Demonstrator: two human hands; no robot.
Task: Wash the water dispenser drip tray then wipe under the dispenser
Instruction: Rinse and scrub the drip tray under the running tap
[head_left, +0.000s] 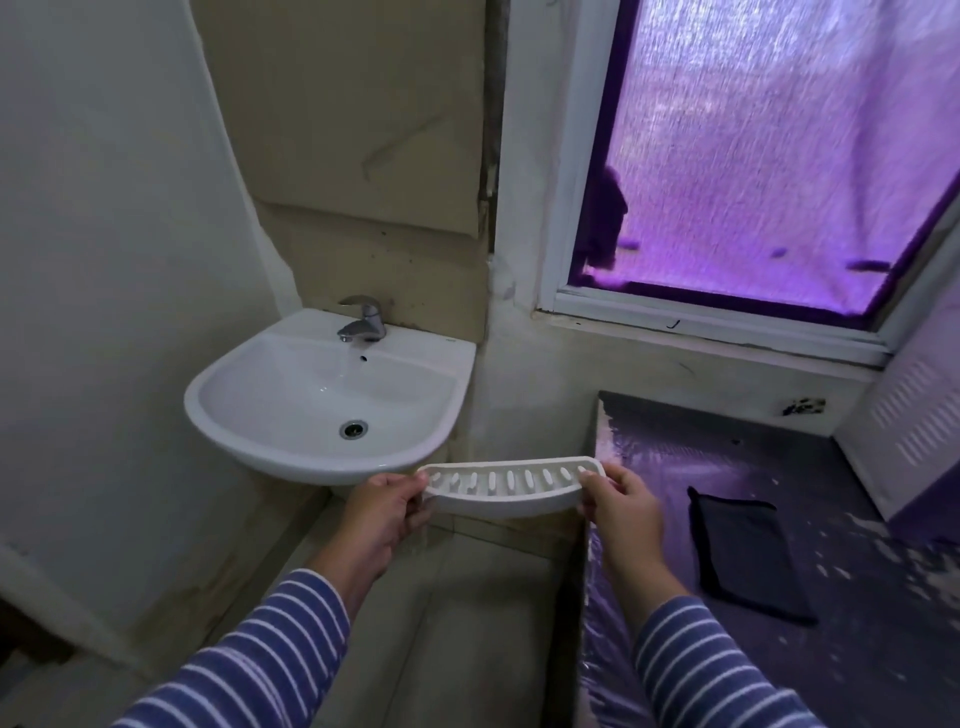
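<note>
Left hand (387, 512) and right hand (621, 501) each pinch one end of the drip tray (506, 488), thumbs on top, fingers curled under. Tray: white plastic, long curved shape w/ a row of oval slots, held level in the air just in front of and below the sink (291, 431), left of the table (779, 457). Striped blue/white sleeves on both arms. Sink is white glossy ceramic, rounded bowl, metal drain, chrome faucet (361, 322) at the back. On the dark shiny table, a flat dark cloth (743, 556) lies near the right hand, not touching. Frosted window (753, 156) above, purple-lit.
</note>
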